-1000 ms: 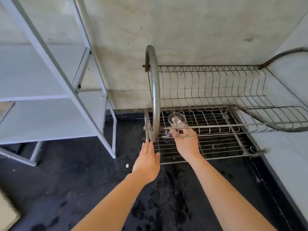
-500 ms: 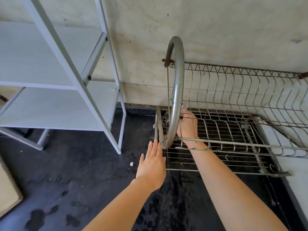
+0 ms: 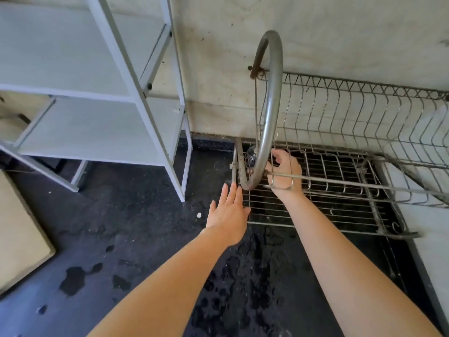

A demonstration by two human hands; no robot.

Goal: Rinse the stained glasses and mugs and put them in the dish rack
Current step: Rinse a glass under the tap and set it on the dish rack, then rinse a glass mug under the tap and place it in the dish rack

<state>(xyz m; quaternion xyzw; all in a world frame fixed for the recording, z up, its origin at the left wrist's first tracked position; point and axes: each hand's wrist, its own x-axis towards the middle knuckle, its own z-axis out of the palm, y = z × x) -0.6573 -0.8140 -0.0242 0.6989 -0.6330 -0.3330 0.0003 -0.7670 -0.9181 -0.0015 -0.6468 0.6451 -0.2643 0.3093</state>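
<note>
Reaching into the rack [image 3: 364,83] with the right hand [image 3: 285,171], fingers curled next to the glass [image 3: 251,155], low at its left end behind the bent pipe [image 3: 272,105]; cannot tell if gripping. Holding the left hand [image 3: 228,212] flat by the rack's front corner.

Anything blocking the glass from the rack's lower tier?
Nothing visible. The glass is already at the lower tier's left end, half hidden behind the curved end tube of the rack, with the right hand just beside it.
</note>
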